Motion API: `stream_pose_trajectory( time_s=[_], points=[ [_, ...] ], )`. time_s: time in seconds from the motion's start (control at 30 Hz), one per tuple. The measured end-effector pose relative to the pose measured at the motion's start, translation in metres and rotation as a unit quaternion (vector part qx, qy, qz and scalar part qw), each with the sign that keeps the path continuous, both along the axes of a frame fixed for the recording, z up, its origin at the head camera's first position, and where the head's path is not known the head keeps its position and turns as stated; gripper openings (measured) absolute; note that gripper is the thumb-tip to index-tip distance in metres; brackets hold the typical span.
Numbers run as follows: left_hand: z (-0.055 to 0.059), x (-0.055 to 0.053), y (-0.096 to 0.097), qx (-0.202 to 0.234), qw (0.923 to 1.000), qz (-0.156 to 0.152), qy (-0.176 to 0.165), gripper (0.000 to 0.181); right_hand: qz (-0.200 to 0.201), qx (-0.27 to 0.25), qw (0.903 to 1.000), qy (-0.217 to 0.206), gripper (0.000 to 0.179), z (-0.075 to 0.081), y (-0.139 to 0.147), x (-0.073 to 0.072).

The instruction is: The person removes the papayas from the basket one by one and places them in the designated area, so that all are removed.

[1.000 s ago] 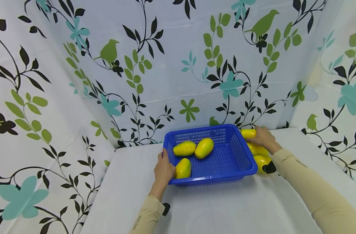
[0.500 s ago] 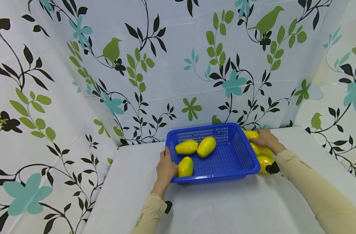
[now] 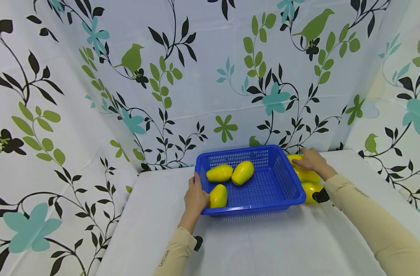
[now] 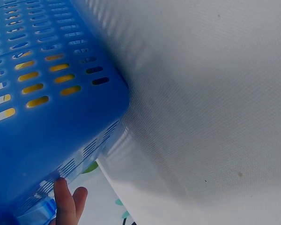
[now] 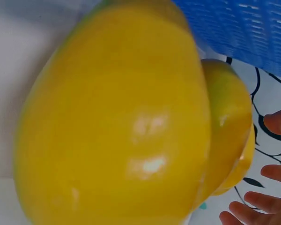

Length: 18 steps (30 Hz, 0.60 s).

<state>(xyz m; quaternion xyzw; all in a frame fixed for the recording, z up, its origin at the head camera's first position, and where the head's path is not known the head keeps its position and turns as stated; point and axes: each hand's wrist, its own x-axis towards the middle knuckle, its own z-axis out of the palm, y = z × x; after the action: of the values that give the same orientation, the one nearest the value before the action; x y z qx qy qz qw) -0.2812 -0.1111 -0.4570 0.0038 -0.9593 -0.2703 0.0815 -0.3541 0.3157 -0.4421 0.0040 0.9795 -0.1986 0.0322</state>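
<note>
A blue plastic basket sits on the white-covered table, with several mangoes around it. Three of them, yellow with a slight green tint, lie inside at the left; one is the upright mango. My left hand grips the basket's left rim near the front corner. Outside the right wall three more mangoes stand in a row, the nearest mango partly behind my wrist strap. Over the farthest mango hovers my right hand. In the right wrist view its fingers are spread, apart from the fruit.
The white table extends in front of the basket and to both sides. A patterned curtain hangs right behind the table's back edge and along the sides. The basket's far side is close to it.
My right hand has risen slightly off the farthest mango, its fingers spreading. My left hand stays on the basket rim. The head view has shifted a little; the basket and mangoes stay put.
</note>
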Motion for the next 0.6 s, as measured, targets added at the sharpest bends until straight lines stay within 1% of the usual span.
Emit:
stream_pose_trajectory(
  time_s=[0.2, 0.4, 0.6],
  points=[
    [0.000, -0.001, -0.001, -0.003, 1.0000, 0.002, 0.008, 0.080, 0.014, 0.015, 0.9992, 0.036, 0.074, 0.011, -0.013, -0.001],
    [-0.001, 0.000, -0.002, 0.001, 1.0000, 0.001, 0.004, 0.081, 0.031, 0.021, 0.9971, 0.067, 0.070, 0.023, -0.031, -0.002],
    [-0.002, -0.001, -0.002, 0.003, 0.9999, -0.003, 0.010, 0.081, 0.044, 0.016, 0.9955, 0.082, 0.070, 0.037, -0.045, 0.000]
  ],
)
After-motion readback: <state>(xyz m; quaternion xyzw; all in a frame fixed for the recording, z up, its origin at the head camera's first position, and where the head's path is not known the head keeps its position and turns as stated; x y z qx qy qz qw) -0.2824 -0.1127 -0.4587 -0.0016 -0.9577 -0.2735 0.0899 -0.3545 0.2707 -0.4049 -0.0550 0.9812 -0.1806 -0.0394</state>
